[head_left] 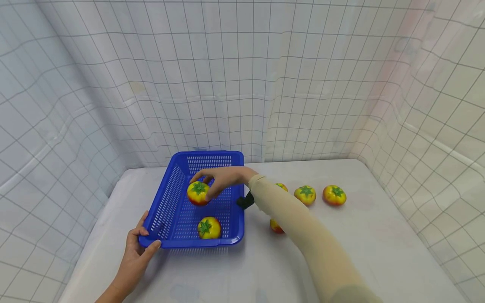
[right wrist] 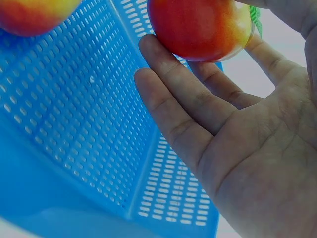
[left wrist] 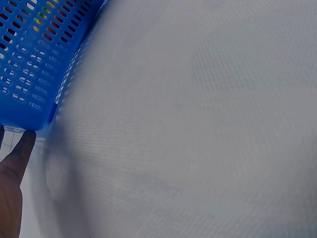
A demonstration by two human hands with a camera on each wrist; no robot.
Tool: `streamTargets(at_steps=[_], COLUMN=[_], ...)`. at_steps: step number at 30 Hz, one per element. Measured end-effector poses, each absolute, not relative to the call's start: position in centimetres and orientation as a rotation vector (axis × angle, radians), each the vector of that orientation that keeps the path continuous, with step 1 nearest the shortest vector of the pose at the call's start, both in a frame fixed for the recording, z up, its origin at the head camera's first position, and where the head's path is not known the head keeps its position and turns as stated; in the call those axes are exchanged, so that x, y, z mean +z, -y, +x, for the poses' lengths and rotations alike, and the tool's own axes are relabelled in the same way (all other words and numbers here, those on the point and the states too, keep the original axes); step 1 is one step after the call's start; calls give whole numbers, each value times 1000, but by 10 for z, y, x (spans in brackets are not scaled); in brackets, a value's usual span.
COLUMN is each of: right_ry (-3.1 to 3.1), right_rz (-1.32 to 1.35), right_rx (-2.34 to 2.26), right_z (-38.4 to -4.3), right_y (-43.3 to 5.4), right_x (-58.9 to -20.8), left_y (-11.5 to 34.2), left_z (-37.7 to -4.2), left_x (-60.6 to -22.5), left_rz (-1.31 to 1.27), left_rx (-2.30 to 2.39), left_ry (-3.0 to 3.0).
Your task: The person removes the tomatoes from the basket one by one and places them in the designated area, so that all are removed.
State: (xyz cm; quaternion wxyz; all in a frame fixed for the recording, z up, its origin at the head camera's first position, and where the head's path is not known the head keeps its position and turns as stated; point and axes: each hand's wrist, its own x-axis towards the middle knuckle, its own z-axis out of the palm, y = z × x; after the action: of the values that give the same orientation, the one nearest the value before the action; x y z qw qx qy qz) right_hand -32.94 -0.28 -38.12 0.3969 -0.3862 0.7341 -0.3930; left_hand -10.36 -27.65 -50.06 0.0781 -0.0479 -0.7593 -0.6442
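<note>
My right hand (head_left: 225, 180) pinches a yellow-and-red tomato (head_left: 198, 193) with a green leafy top between thumb and fingers, over the inside of a blue perforated basket (head_left: 241, 227). In the right wrist view, the held tomato (right wrist: 198, 27) shows its red side, with the fingers (right wrist: 188, 94) of that hand beneath and beside it. Another tomato (head_left: 209, 228) lies in the basket near its front wall. At the front left corner, my left hand (head_left: 137, 248) grips the basket rim. The left wrist view catches part of this hand (left wrist: 15, 173) against the basket's underside corner (left wrist: 25, 111).
To the right of the basket, several more tomatoes rest on the white-covered table (head_left: 379, 240): one at the far right (head_left: 334, 195), one beside it (head_left: 305, 195), others partly hidden by my right sleeve (head_left: 303, 227). White grid-patterned curtains (head_left: 242, 84) enclose the back and sides.
</note>
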Motion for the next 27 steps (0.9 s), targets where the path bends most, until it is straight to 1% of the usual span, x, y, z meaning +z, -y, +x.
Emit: streamTargets(at_steps=[15, 27], right_ry=[-1959, -2019], right_rz=[-1021, -1019], right_rx=[-968, -934], right_z=[-337, -336], right_y=[-29, -59], right_x=[-364, -355], left_y=[276, 276], left_z=[-104, -103], left_x=[-503, -502], left_rz=[-206, -157], left_rx=[-2003, -1962], left_ry=[2205, 2247])
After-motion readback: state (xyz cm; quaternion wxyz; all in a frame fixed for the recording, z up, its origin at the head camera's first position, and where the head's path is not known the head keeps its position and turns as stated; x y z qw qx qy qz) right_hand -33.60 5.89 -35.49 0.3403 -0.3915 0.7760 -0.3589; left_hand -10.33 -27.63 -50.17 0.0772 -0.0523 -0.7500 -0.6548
